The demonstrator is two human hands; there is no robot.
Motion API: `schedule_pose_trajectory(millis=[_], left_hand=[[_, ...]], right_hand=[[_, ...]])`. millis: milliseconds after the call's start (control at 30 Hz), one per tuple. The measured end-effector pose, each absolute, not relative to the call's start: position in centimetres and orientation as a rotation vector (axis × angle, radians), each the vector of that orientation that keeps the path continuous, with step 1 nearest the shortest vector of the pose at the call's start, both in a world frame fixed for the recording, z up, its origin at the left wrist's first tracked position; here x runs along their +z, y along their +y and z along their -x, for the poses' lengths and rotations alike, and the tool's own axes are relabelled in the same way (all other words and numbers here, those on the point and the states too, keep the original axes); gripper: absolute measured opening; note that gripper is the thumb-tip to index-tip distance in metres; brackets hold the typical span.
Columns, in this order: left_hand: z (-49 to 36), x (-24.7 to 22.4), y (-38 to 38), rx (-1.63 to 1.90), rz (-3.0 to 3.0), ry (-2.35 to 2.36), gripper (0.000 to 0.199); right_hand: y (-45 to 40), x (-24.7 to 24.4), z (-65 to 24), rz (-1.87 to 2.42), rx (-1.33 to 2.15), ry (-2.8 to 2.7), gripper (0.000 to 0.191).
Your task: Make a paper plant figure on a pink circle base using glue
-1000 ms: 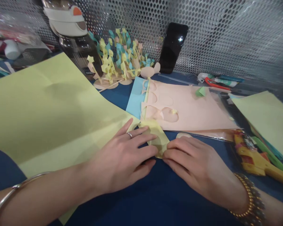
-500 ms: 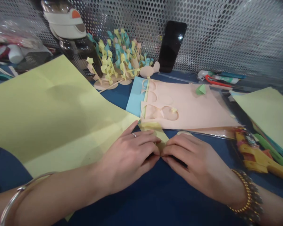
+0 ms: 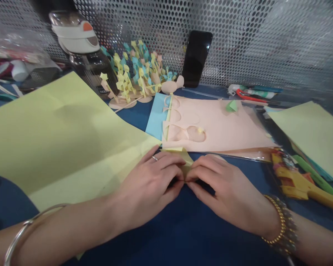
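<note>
My left hand (image 3: 158, 177) and my right hand (image 3: 213, 179) meet at the middle of the blue table. Between them they pinch a small piece of yellow paper (image 3: 180, 150) along its near edge. Fingers cover most of that piece; its far edge shows, slightly curled. Under my left forearm lies a large yellow sheet (image 3: 72, 125) with a curved cut edge. Just beyond the hands lies a pink sheet (image 3: 224, 125) with oval holes cut in it, over a blue sheet (image 3: 157, 118). A pale paper disc shows partly behind my right fingers.
Small paper stars on stalks (image 3: 138, 70) stand at the back beside a dark bottle (image 3: 91, 66). A phone (image 3: 197, 57) leans on the perforated metal panel (image 3: 238, 44). Rightward are a yellow glue gun (image 3: 296, 184), stacked paper (image 3: 313, 129), a folded green piece (image 3: 231, 106) and tubes (image 3: 255, 91).
The view has shifted slightly, so most things sit a little further left. Both hands keep their pinch on the yellow paper, and its far edge looks more curled.
</note>
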State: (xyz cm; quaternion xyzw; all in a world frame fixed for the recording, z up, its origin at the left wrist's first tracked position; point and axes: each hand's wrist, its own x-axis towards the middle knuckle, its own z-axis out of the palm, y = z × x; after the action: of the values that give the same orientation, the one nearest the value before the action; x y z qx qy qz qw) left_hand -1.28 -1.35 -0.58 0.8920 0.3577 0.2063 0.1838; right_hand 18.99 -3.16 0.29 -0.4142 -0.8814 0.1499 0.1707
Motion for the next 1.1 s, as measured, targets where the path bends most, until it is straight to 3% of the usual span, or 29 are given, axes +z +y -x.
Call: schedule_pose_trajectory(millis=[300,1100], left_hand=[[1.51,-0.83,-1.4,0.581,-2.508,1.017,0.007],[1.36,-0.89,-1.44,0.586,-2.513,1.059,0.006]], right_hand=[[-3.08,0.23,-18.95,1.071,0.219,-2.608,0.02],[-3.28,0.48,-18.86,1.101,0.167,-2.618,0.02]])
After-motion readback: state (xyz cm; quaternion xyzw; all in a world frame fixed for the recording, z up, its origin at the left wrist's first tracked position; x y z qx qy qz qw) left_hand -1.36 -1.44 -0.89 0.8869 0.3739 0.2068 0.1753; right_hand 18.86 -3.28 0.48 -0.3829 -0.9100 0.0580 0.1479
